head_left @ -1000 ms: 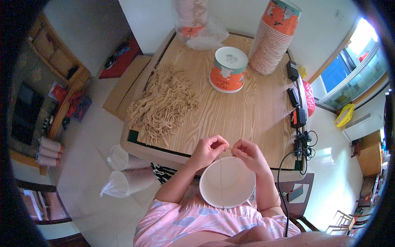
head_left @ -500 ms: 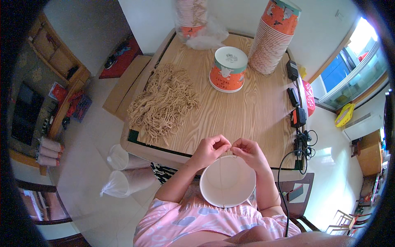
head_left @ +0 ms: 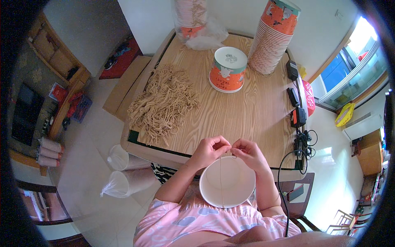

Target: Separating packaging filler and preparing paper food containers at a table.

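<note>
A white paper bucket (head_left: 242, 185) rests on my lap against the table edge, its mouth facing up. A thin tan cord (head_left: 221, 177) runs across the mouth from the near rim to the far rim. At the far rim my left hand (head_left: 212, 150) pinches the cord between thumb and forefinger. My right hand (head_left: 247, 152) pinches the cord close beside it, the fingertips of both hands almost touching. On the table to the left lies a loose heap of tan cords (head_left: 164, 103).
An orange and green bucket (head_left: 227, 74) stands upside down on the wooden table (head_left: 222, 115). Behind it rise a tall bucket stack (head_left: 269, 45) and another stack in plastic (head_left: 191, 18). Black adapters and cables (head_left: 298, 117) line the right edge. Bagged bucket stacks (head_left: 131, 181) lie on the floor.
Hardly anything differs. Both hands keep their pinch at the far rim, with only slight finger movement, and the bucket stays in place.
</note>
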`<state>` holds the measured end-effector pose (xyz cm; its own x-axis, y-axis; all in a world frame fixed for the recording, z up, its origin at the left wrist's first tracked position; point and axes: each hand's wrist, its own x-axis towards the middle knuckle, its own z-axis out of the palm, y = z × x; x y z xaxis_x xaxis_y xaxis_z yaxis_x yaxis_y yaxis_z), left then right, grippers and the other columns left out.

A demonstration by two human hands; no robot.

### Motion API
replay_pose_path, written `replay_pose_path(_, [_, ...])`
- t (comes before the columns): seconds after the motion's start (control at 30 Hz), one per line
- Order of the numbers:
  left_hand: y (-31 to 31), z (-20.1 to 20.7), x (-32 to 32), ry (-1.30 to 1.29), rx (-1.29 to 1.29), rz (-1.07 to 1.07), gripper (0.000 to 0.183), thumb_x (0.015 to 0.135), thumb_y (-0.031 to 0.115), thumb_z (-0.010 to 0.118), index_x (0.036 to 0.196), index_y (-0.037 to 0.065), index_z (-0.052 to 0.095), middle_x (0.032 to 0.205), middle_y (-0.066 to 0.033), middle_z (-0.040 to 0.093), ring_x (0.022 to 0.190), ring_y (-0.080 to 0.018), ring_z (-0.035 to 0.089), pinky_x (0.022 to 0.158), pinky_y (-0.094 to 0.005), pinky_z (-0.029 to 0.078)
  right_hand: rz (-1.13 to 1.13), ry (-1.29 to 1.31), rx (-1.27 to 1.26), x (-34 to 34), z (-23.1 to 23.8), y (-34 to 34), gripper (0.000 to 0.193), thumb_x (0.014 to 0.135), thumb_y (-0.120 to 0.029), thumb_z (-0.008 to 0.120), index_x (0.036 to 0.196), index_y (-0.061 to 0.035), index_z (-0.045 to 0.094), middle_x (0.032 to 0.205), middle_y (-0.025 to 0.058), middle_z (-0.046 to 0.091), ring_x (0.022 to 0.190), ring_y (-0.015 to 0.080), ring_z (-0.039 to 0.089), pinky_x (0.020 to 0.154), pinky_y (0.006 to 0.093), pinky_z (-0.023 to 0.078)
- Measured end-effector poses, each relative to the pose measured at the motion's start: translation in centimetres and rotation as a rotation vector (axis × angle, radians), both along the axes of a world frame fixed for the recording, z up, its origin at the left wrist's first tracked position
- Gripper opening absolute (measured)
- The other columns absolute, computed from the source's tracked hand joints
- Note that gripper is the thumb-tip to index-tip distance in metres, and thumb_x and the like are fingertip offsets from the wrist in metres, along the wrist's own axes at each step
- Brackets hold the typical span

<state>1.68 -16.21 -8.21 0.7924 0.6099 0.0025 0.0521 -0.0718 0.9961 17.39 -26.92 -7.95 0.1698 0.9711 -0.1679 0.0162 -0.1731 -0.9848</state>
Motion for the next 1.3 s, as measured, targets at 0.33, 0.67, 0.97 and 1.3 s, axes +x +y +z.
replay_pose_path(0.33, [-0.3, 0.0, 0.3, 0.014, 0.110, 0.014, 0.008, 0.085, 0.008, 0.062, 0.086, 0.001, 0.059, 0.074, -0.0022, 0.061, 0.069, -0.0060, 0.054, 0.059, -0.0240, 0.046, 0.000, -0.182, 0.061, 0.0, 0.0, 0.0, 0.011, 0.083, -0.011, 0.063, 0.084, -0.0011, 0.060, 0.073, -0.0005, 0.058, 0.071, 0.0070, 0.050, 0.062, 0.0225, 0.042])
replay_pose_path(0.67, [-0.1, -0.4, 0.4, -0.005, 0.151, 0.086, 0.008, 0.084, 0.008, 0.063, 0.085, 0.000, 0.060, 0.073, -0.0036, 0.062, 0.064, -0.0081, 0.056, 0.058, -0.0249, 0.046, -0.069, -0.123, 0.065, -0.3, 0.0, -0.2, 0.009, 0.083, -0.008, 0.061, 0.084, 0.0001, 0.058, 0.075, 0.0006, 0.059, 0.073, 0.0080, 0.053, 0.066, 0.0233, 0.044])
replay_pose_path(0.97, [0.1, -1.1, 0.1, 0.032, 0.165, -0.027, 0.014, 0.083, 0.008, 0.065, 0.094, 0.000, 0.066, 0.078, -0.0049, 0.067, 0.070, -0.0090, 0.062, 0.064, -0.0250, 0.050, -0.049, 0.115, 0.025, -0.1, 0.0, -0.3, 0.008, 0.087, -0.008, 0.058, 0.086, 0.0000, 0.058, 0.077, -0.0013, 0.057, 0.072, 0.0054, 0.053, 0.064, 0.0194, 0.043])
replay_pose_path(1.3, [-0.1, 0.2, 0.1, 0.045, 0.052, 0.006, 0.011, 0.083, 0.009, 0.065, 0.090, 0.001, 0.065, 0.074, -0.0037, 0.064, 0.066, -0.0064, 0.057, 0.060, -0.0240, 0.048, -0.043, 0.094, -0.010, 0.0, 0.0, -0.2, 0.011, 0.087, -0.012, 0.059, 0.086, -0.0004, 0.059, 0.075, -0.0019, 0.056, 0.072, 0.0053, 0.052, 0.063, 0.0201, 0.043])
